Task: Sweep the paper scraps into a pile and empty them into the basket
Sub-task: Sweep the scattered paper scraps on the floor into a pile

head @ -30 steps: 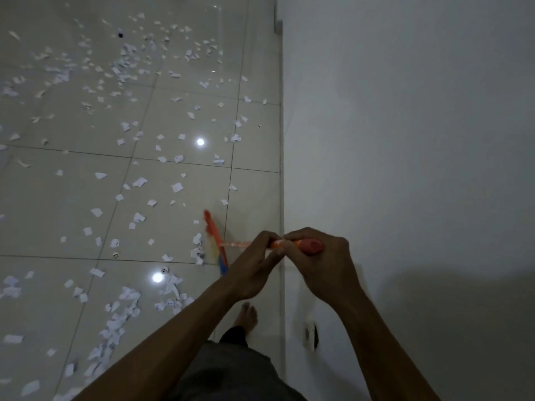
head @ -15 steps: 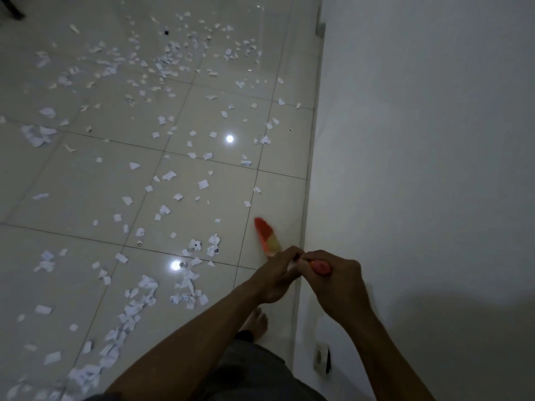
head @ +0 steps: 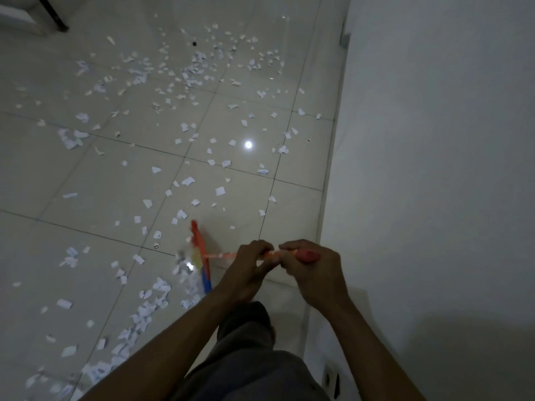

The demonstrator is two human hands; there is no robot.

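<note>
White paper scraps (head: 188, 180) lie scattered over the glossy tiled floor, thickest at the far middle and in a loose band (head: 144, 311) at the lower left. A broom with an orange handle (head: 220, 255) and a red, yellow and blue head (head: 199, 250) reaches down to the floor in front of me. My left hand (head: 246, 270) grips the handle lower down. My right hand (head: 315, 273) grips the handle's red top end. The broom head sits against the scraps by a light reflection. No basket is in view.
A white wall (head: 434, 169) runs along the right side, with a wall socket (head: 331, 380) low down near my leg. A dark furniture leg (head: 53, 15) stands at the far left. My leg in dark shorts (head: 249, 357) is below my hands.
The broom head has swung left from near the wall into the scraps by the light reflection. My view has shifted, showing more floor on the left.
</note>
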